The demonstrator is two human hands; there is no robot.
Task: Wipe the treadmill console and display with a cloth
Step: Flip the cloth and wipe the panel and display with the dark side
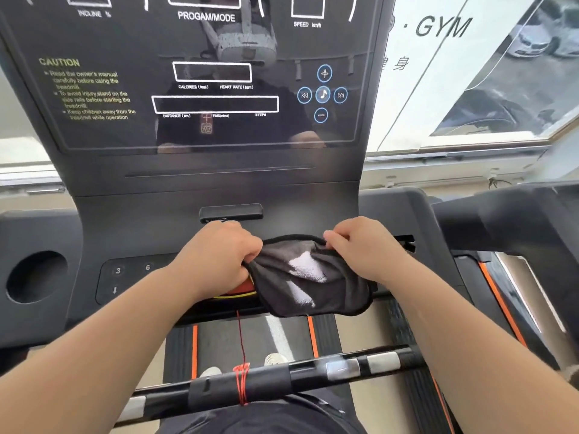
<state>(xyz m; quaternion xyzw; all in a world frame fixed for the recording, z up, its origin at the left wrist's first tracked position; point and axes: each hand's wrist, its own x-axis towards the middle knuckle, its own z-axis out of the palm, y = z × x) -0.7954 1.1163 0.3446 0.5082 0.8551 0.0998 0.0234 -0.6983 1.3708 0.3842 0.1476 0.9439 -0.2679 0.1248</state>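
Observation:
A dark grey cloth [308, 277] with white patches hangs spread between both hands, over the lower part of the treadmill console [156, 223]. My left hand [219, 255] pinches its left edge; my right hand [360, 245] pinches its top right edge. The cloth covers part of a red and yellow button [241, 289] on the console. The glossy black display [203, 83] rises above, with white outlined readout boxes and round blue music buttons [322, 94] at its right. Neither hand touches the display.
A round cup holder [36, 275] sits in the console's left wing. A black and silver handlebar [282, 380] crosses below my arms, with a red cord [242, 383] wound on it. The belt and my shoes show underneath. A window with GYM lettering [441, 26] is at right.

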